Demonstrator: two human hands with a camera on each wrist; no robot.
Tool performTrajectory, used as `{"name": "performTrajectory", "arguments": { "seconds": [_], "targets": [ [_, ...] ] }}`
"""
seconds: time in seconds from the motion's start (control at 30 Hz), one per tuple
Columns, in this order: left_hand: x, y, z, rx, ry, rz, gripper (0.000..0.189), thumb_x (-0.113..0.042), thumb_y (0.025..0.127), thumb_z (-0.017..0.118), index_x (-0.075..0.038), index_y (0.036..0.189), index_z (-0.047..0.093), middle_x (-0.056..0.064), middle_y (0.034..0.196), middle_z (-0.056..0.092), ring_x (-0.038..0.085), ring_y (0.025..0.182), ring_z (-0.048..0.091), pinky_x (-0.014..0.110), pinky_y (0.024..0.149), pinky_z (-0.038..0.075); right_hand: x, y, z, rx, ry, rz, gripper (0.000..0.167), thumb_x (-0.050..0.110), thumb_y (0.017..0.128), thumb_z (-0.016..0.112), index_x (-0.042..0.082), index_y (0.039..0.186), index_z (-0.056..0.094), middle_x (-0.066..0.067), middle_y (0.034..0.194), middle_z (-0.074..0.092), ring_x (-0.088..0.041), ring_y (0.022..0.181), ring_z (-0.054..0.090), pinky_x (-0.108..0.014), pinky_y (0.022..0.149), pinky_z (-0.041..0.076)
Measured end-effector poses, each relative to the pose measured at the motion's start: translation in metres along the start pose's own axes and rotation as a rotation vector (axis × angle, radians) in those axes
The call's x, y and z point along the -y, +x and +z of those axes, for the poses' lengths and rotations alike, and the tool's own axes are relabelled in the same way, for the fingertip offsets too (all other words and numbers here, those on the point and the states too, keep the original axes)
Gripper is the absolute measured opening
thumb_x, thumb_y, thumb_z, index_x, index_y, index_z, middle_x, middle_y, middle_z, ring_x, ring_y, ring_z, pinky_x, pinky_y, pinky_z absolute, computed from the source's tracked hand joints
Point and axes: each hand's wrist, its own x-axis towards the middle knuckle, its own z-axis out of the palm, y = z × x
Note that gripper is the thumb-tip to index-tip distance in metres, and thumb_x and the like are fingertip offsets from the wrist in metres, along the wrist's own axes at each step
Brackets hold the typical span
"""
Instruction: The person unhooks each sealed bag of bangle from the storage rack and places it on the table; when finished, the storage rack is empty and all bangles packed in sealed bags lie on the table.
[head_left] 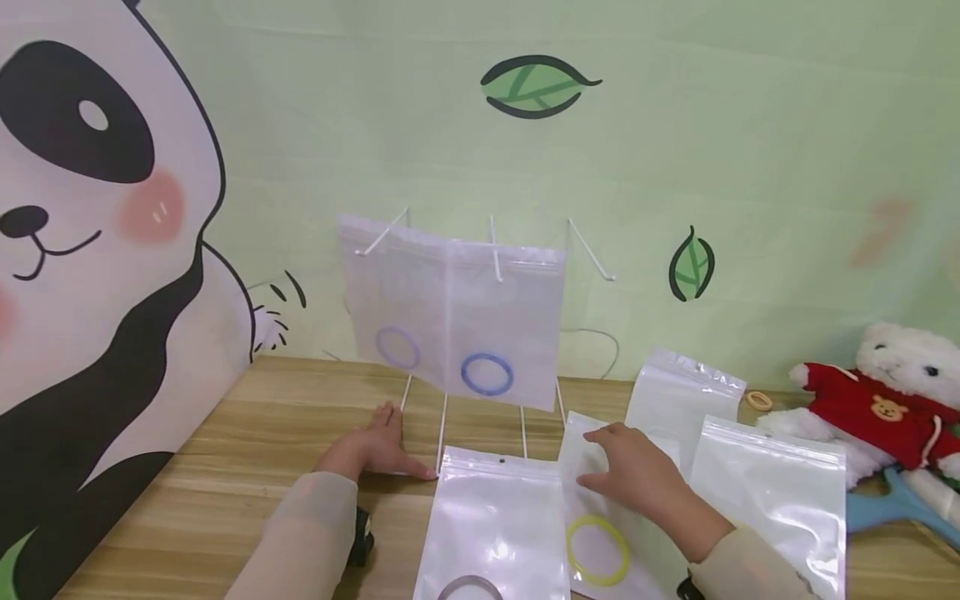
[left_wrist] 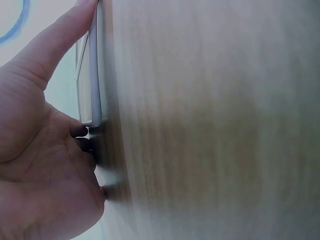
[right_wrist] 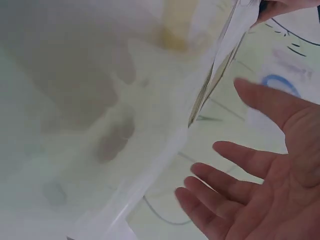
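My left hand point(head_left: 378, 446) is at the left foot of a white wire rack point(head_left: 442, 429), its thumb stretched along the base wire point(left_wrist: 95, 75) and its fingers beside the rack's corner. Two clear zip bags hang side by side on the rack's prongs, one with a purple ring point(head_left: 398, 347), the other with a blue ring point(head_left: 487, 374). Over a zip bag with a yellow ring point(head_left: 597, 550), my right hand point(head_left: 637, 471) has thumb and fingers spread, holding nothing. Left of it lies a zip bag point(head_left: 498, 508) with a grey ring point(head_left: 470, 587).
More zip bags lie at the right, one at the back point(head_left: 678, 392) and one in front point(head_left: 772, 483). A small orange ring point(head_left: 759, 401) is near a plush bear point(head_left: 892, 408) in a red top. A blue object point(head_left: 892, 504) lies below the bear. Behind stands a green printed backdrop point(head_left: 420, 108).
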Motion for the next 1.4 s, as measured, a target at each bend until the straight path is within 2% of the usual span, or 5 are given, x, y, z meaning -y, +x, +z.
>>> {"name": "performTrajectory", "arguments": {
  "seconds": [0.17,0.4,0.67,0.93,1.4],
  "targets": [
    [-0.005,-0.006,-0.002,0.003,0.011,-0.003,0.135,-0.061,0.068,0.082,0.018,0.150,0.009,0.037,0.158,0.003,0.044,0.149,0.002,0.064,0.115,0.010,-0.005,0.010,-0.003,0.113,-0.038,0.003,0.078,0.039,0.075,0.084,-0.002,0.135,0.057,-0.024,0.134,0.057,-0.043,0.122,0.054,-0.057,0.093,0.047],
    [-0.013,-0.016,-0.007,0.008,0.011,-0.001,0.126,-0.054,0.074,0.080,0.019,0.149,0.010,0.038,0.157,0.005,0.045,0.148,0.004,0.063,0.116,0.010,-0.011,0.028,-0.003,0.184,-0.088,0.026,0.087,0.045,0.069,0.086,-0.006,0.133,0.056,-0.022,0.128,0.062,-0.039,0.111,0.061,-0.055,0.085,0.051],
    [-0.014,-0.016,-0.006,0.012,0.020,0.000,0.124,-0.051,0.074,0.081,0.020,0.148,0.011,0.038,0.157,0.004,0.046,0.148,0.004,0.063,0.116,0.013,-0.013,0.041,-0.003,0.277,-0.138,0.054,0.081,0.045,0.064,0.089,-0.005,0.120,0.061,-0.016,0.111,0.067,-0.030,0.099,0.062,-0.049,0.084,0.052],
    [-0.011,-0.013,-0.006,0.020,0.001,0.004,0.131,-0.059,0.072,0.080,0.019,0.149,0.008,0.037,0.157,0.002,0.044,0.149,0.001,0.061,0.117,0.009,-0.008,0.047,-0.007,0.319,-0.203,0.032,0.049,0.046,0.065,0.088,0.009,0.080,0.059,-0.002,0.074,0.055,-0.020,0.071,0.050,-0.039,0.067,0.048],
    [-0.013,-0.011,-0.004,-0.005,-0.008,-0.003,0.125,-0.048,0.075,0.083,0.021,0.147,0.008,0.041,0.155,0.003,0.051,0.145,0.008,0.056,0.117,0.018,-0.002,0.052,-0.009,0.315,-0.199,0.016,0.050,0.038,0.061,0.093,0.006,0.084,0.061,-0.005,0.079,0.058,-0.023,0.076,0.054,-0.043,0.078,0.051]
  ]
}}
